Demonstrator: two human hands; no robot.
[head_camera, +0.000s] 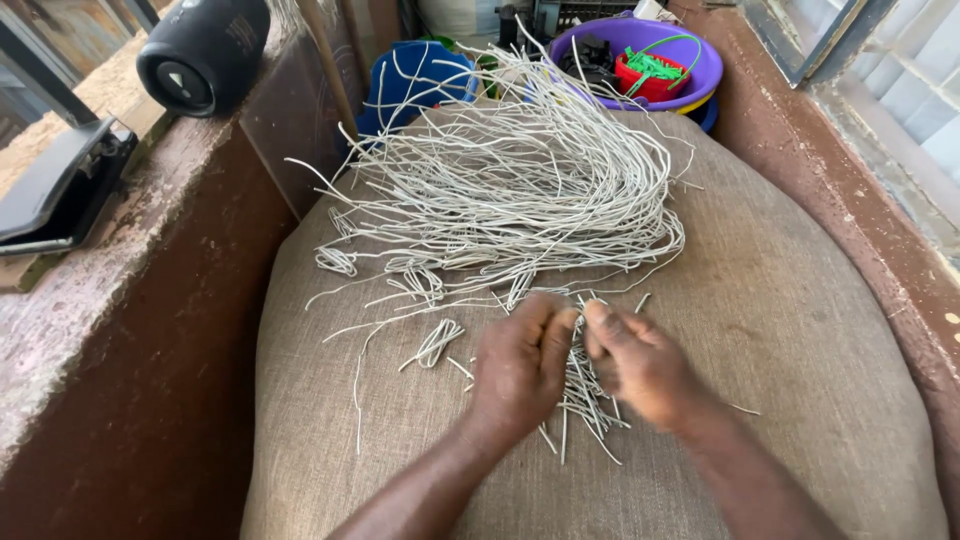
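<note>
A big tangle of pale grey-white cords (520, 180) lies across the far half of a stuffed burlap sack (780, 330). Closer in, a small bundle of short cut cord pieces (585, 400) rests on the sack. My left hand (520, 365) and my right hand (640, 365) are side by side over that bundle, fingers pinched together on cord pieces at its top. A few small folded loops of cord (435, 342) lie just left of my left hand.
A purple basin (700, 70) holding a red basket with green bits stands at the back right, a blue container (415, 75) at back centre. A black cylindrical speaker (200, 55) sits on the brown ledge (110, 300) to the left. A window frame runs along the right.
</note>
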